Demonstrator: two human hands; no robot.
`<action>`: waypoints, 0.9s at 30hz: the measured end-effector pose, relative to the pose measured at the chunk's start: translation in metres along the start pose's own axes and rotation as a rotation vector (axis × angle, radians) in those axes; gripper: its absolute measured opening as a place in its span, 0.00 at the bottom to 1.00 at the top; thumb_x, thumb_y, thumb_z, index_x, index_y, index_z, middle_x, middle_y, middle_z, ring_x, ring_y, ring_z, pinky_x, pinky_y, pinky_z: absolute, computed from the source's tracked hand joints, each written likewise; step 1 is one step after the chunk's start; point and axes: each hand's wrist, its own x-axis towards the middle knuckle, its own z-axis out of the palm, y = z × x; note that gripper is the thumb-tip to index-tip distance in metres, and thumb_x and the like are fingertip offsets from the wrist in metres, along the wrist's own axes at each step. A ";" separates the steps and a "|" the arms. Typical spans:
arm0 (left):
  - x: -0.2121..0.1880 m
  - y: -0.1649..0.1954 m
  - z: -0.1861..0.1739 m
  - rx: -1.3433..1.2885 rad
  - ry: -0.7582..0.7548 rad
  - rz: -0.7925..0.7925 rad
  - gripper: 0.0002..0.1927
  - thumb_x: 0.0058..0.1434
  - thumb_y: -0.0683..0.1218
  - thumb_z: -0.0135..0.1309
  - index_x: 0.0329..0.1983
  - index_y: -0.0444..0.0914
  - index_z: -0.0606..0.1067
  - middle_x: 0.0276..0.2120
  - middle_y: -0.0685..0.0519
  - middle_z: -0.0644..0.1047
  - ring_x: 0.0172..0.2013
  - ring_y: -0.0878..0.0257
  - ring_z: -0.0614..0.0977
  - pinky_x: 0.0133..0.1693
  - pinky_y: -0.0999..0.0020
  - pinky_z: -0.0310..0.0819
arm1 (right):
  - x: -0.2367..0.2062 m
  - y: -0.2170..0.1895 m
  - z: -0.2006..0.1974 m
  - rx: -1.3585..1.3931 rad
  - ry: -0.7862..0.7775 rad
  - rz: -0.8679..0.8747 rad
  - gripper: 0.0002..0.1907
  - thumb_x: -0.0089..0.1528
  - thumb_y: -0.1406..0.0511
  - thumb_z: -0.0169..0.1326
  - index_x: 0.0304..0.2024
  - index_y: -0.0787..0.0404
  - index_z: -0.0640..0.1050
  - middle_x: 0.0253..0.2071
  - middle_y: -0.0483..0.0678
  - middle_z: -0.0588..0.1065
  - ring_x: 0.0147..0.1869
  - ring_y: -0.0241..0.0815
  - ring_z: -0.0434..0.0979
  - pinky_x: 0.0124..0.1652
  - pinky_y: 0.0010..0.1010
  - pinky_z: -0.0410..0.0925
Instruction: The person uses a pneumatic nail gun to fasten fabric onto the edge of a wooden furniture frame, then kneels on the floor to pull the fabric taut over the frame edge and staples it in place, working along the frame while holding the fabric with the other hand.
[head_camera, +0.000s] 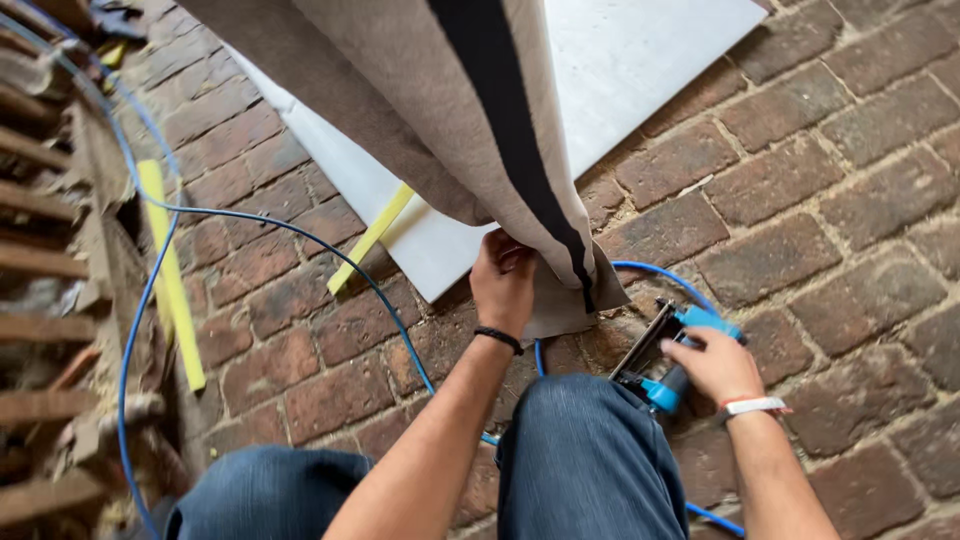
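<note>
Brick floor lies underneath, a white board on it. Left hand pinches the grey fabric at its lower edge; right hand is clamped around a blue staple gun beside the knee, its blue hose trailing left.

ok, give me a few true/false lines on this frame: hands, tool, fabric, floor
1. The left hand grips the grey fabric near its lower edge. True.
2. The right hand rests on a red hammer. False: it is on a blue nail gun.
3. The floor is brick. True.
4. The hose is green. False: it is blue.
5. A white board lies on the floor behind the fabric. True.
</note>
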 end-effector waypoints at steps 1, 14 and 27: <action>-0.001 0.008 -0.004 -0.044 0.000 0.022 0.17 0.58 0.34 0.55 0.52 0.32 0.74 0.43 0.50 0.82 0.45 0.61 0.83 0.49 0.66 0.78 | 0.007 -0.017 -0.008 0.084 0.049 -0.135 0.27 0.57 0.55 0.64 0.53 0.67 0.82 0.44 0.55 0.81 0.48 0.46 0.80 0.48 0.35 0.70; -0.013 0.153 -0.039 -0.144 -0.330 0.073 0.40 0.56 0.32 0.51 0.74 0.31 0.57 0.66 0.45 0.70 0.67 0.55 0.70 0.67 0.60 0.64 | 0.003 -0.268 -0.004 1.235 0.018 -0.710 0.39 0.75 0.46 0.32 0.75 0.68 0.58 0.72 0.58 0.64 0.75 0.51 0.65 0.72 0.40 0.60; 0.022 0.252 -0.030 0.314 0.104 0.736 0.60 0.65 0.55 0.63 0.81 0.39 0.31 0.78 0.31 0.50 0.75 0.44 0.66 0.74 0.55 0.70 | -0.010 -0.236 -0.050 0.391 -0.071 -0.555 0.41 0.58 0.63 0.61 0.73 0.47 0.62 0.50 0.56 0.80 0.53 0.51 0.81 0.52 0.37 0.70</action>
